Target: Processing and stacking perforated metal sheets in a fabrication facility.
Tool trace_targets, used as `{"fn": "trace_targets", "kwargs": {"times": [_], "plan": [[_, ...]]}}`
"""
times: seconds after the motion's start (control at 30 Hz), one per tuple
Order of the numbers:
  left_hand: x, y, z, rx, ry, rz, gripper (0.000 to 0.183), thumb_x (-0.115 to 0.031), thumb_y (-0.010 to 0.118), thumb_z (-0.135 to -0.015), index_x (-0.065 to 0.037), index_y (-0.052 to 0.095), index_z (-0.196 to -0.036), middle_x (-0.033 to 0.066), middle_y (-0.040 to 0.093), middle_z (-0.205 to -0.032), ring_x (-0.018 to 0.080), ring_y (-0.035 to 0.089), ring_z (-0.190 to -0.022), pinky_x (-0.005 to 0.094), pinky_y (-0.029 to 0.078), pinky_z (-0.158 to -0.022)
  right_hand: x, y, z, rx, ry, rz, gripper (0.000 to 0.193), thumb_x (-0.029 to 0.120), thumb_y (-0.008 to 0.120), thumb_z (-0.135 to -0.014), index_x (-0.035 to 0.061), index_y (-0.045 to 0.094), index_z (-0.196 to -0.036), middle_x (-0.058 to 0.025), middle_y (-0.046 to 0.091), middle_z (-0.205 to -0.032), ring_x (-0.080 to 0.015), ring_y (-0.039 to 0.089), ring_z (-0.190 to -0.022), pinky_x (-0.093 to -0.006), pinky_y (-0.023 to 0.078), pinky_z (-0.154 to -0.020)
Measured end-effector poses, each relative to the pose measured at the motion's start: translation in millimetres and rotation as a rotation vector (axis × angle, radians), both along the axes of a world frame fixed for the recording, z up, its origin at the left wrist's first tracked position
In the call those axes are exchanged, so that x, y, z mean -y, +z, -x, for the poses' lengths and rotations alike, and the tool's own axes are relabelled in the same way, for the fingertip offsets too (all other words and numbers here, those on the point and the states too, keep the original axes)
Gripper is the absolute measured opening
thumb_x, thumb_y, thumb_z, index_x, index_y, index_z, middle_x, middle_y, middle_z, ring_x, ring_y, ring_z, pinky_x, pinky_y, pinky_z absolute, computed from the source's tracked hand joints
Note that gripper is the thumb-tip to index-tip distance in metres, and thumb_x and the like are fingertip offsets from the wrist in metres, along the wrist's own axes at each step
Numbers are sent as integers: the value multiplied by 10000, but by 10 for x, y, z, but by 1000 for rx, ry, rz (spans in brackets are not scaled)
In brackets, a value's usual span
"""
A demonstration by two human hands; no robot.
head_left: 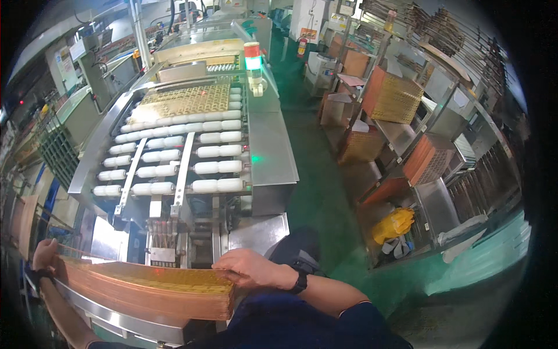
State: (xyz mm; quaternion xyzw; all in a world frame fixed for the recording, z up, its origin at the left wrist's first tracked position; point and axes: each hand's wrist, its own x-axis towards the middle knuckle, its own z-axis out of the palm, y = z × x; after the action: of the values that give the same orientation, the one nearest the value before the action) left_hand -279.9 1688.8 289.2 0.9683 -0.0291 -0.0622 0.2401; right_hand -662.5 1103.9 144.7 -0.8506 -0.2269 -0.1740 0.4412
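A thick stack of thin copper-coloured panels (152, 294) stands low in front of me, its edges facing my body. My left hand (45, 255) is at the stack's left end, with the fingers curled at its corner. At the other end, my right hand (251, 269) bends its fingers over the upper right corner and grips there. Under the stack runs a metal ledge (116, 317). Beyond it lies a conveyor of white rollers (218, 168), with a perforated golden panel (183, 102) lying flat on its far part.
A light tower (253, 61), glowing green, rises beside the conveyor's steel housing (273, 145). On the right, a rack holds copper panel stacks (427, 160) and yellow gloves (394, 225). Green floor (308, 174) runs between. A dark grid rack (58, 145) stands at left.
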Motion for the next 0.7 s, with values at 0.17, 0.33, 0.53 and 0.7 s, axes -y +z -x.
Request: {"fn": "trace_targets", "kwargs": {"times": [0.17, 0.33, 0.53, 0.7], "plan": [[67, 30, -28, -65, 29, 28, 401, -376, 595, -974, 16, 668, -1021, 68, 650, -771, 169, 614, -674, 316, 492, -600, 16, 71, 20, 1, -13, -22, 226, 114, 695, -865, 18, 675, -1069, -155, 694, -988, -349, 666, -912, -416, 536, -786], [93, 63, 104, -30, 69, 68, 448, -410, 612, -956, 14, 679, -1084, 87, 671, -820, 169, 628, -717, 310, 498, -610, -8, 154, 46, 8, -31, -27, 196, 116, 682, -870, 11, 688, -1034, -149, 695, -952, -336, 672, -880, -405, 537, -766], [180, 106, 192, -30, 129, 62, 444, -432, 606, -957, -10, 684, -1070, 71, 663, -827, 165, 610, -692, 322, 494, -587, -13, 130, 37, 10, -28, -15, 209, 128, 688, -869, 4, 688, -1037, -155, 695, -946, -334, 674, -873, -409, 537, -763], [132, 67, 137, 11, 71, 22, 397, -404, 587, -960, -16, 659, -918, 35, 620, -774, 157, 583, -680, 332, 478, -572, -11, 121, 39, 7, -13, 11, 213, 127, 668, -886, 5, 682, -1059, -154, 695, -971, -328, 670, -897, -411, 535, -790]]}}
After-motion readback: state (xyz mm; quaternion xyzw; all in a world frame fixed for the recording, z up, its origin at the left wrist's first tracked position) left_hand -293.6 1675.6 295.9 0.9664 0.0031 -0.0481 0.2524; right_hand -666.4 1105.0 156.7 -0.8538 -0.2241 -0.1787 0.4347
